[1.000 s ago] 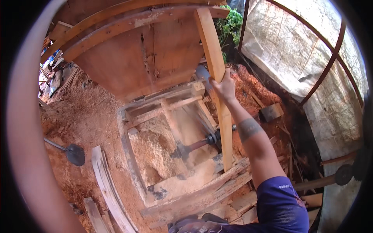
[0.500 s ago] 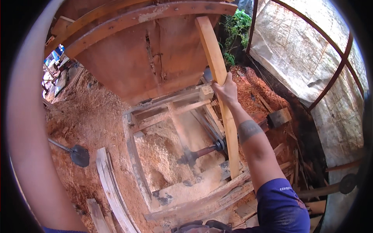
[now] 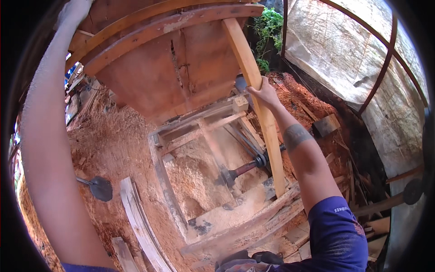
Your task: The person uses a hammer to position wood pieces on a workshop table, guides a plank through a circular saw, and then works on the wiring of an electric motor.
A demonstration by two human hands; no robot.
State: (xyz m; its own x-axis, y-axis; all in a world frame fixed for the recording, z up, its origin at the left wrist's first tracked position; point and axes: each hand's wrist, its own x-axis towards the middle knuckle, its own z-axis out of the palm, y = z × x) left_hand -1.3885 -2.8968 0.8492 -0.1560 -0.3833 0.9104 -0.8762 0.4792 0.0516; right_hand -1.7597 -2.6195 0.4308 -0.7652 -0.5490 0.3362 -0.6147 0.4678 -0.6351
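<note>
My right hand (image 3: 263,93) grips a pale upright timber (image 3: 238,43) that leans from the lower rim of a sawdust-covered wooden frame (image 3: 159,172) up to a raised reddish panel (image 3: 136,81) with curved rails along its top. Inside the frame, beside the timber, lies a metal shaft with pulleys (image 3: 244,167) over heaped sawdust. My left arm reaches up along the left side; my left hand (image 3: 71,12) is at the top edge against the upper part of the raised panel, its fingers too unclear to read.
A shovel (image 3: 100,188) and curved planks (image 3: 138,213) lie on sawdust at lower left. Right are a tarp on a metal frame (image 3: 331,54), a wooden block (image 3: 325,124) and scrap boards. Plants (image 3: 265,36) grow behind the panel; clutter (image 3: 74,90) lies far left.
My left arm has shifted rightward, and its hand now shows at the top edge. My right hand keeps its hold on the timber; the whole view has shifted slightly.
</note>
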